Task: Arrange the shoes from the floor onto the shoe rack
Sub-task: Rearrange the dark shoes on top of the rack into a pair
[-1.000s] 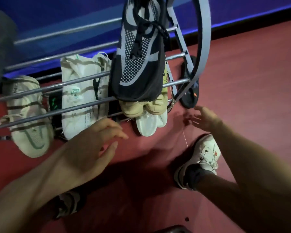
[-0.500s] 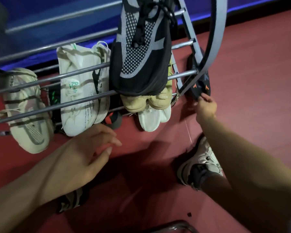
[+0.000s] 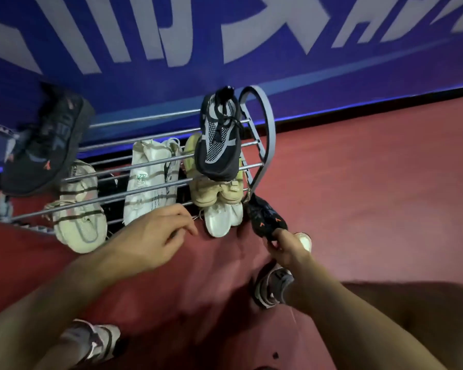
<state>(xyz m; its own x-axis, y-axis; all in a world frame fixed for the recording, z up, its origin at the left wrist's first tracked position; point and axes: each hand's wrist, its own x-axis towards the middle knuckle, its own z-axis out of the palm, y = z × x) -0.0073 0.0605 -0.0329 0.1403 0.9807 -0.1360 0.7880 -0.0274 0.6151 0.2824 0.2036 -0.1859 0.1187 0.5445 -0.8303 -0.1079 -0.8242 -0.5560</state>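
1. Where the red floor (image 3: 358, 182) meets the blue wall (image 3: 251, 84), a metal shoe rack (image 3: 265, 145) of grey rails stands against the wall, its curved end frame at the right end.
2. The wall carries large white letters, cut off by the top edge and not readable.
3. On the top rails, near the rack's right end, sits a black and grey mesh shoe (image 3: 217, 140); a blurred dark shoe with orange marks (image 3: 43, 150) sits at the left end.
4. Lower rails hold a cream shoe (image 3: 78, 212) toward the left, a white shoe (image 3: 150, 180) in the middle with a small green logo too small to read, and a tan pair (image 3: 214, 190) over a white pair (image 3: 222, 218) at the right end.
5. The right hand (image 3: 286, 249) pinches a black shoe with orange marks (image 3: 267, 217) with curled fingers, holding it at the foot of the rack's right end frame; whether it touches the floor cannot be told.
6. The left hand (image 3: 150, 239) hovers before the rack's front edge, fingers loosely curled, holding nothing.
7. Both of the person's feet, in pale sneakers (image 3: 273, 287), stand on the floor, partly hidden by the arms.
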